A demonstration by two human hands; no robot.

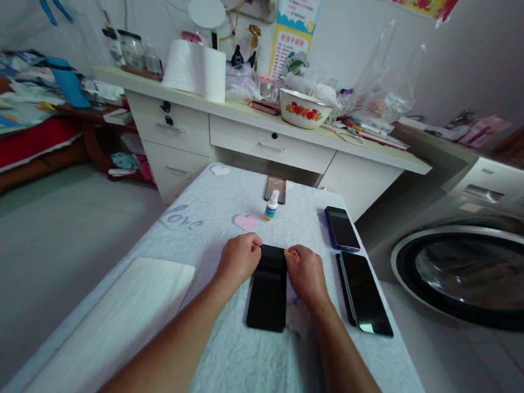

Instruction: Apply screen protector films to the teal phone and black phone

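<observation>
A black phone (268, 295) lies face up on the cloth-covered table, its long side pointing away from me. My left hand (239, 257) is closed, with thumb and fingertips pinching at the phone's far left corner. At the far right corner my right hand (306, 272) pinches in the same way, fingers curled. Whether a thin film or edge is between the fingertips is too small to make out. Beyond the phone stands a small white spray bottle (271, 207) with a blue and yellow label. Behind it rests a brownish clear phone case (275, 189).
Along the table's right edge lie a dark phone (342, 228) and a larger black device (366, 294). A whitish board or folded cloth (140, 326) is at the left. Behind stands a white desk (266, 148) bearing an enamel bowl (304, 110); a washing machine (478, 240) is at right.
</observation>
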